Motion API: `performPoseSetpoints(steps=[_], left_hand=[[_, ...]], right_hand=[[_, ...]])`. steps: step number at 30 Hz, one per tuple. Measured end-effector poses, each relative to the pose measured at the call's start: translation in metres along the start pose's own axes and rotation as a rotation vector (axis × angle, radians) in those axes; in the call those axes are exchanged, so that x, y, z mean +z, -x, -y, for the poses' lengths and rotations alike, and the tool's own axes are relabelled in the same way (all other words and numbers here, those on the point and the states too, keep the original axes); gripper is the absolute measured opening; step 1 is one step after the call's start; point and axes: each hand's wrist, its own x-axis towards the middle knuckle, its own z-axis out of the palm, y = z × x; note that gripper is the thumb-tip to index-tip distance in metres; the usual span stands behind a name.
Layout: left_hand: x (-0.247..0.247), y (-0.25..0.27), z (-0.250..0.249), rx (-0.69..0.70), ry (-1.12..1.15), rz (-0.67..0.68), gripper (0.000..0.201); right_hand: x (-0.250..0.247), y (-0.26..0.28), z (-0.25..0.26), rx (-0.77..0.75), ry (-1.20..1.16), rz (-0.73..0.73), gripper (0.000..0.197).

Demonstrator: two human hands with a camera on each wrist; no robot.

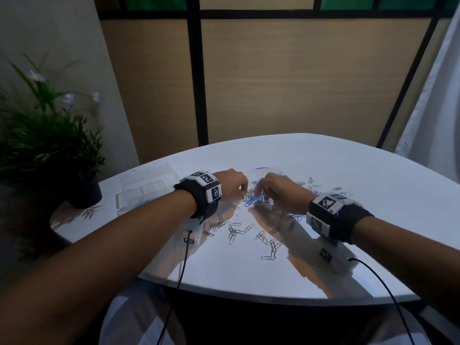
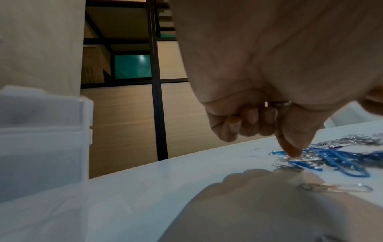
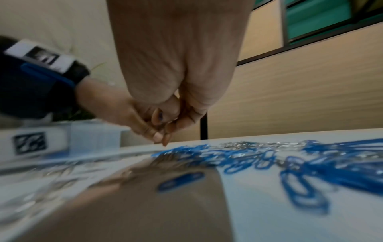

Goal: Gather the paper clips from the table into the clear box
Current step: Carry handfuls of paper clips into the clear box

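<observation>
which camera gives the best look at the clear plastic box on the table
The head view: the clear plastic compartment box shows whole, lying left of the left hand. The left wrist view shows only a close, blurred corner; the right wrist view only a blurred glimpse behind that hand.

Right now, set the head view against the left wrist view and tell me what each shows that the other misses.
Head only: both wrists with marker bands, the right hand, the potted plant and silver clips scattered near the table's front edge.
Left wrist only: the left hand from beneath, fingers curled, a ring on one.
Both: the clear box, the white table and the blue paper clips.
</observation>
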Motion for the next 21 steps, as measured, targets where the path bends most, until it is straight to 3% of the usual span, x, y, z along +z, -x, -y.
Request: performPoseSetpoints(steps=[6,9,16,21], left_hand=[[0.004,-0.013,-0.003,-0.098,0.016,-0.018,0.025],[0.006,-0.016,-0.010,-0.140,0.021,0.013,0.028],[0.009,-0.019,-0.005,-0.137,0.096,0.057,0.012],[0.005,-0.013,0.006,-0.092,0.135,0.089,0.021]], right_hand=[[-0.018,-0.004,-0.016,0.227,-0.142,-0.016,0.039],[-0.011,-0.012,-0.009,0.237,-0.210,0.034,0.031],[0.015,-0.030,-0.004,0.146,0.093,0.159,0.027],[0.014,-0.031,0.000,0.139,0.152,0.190,0.023]])
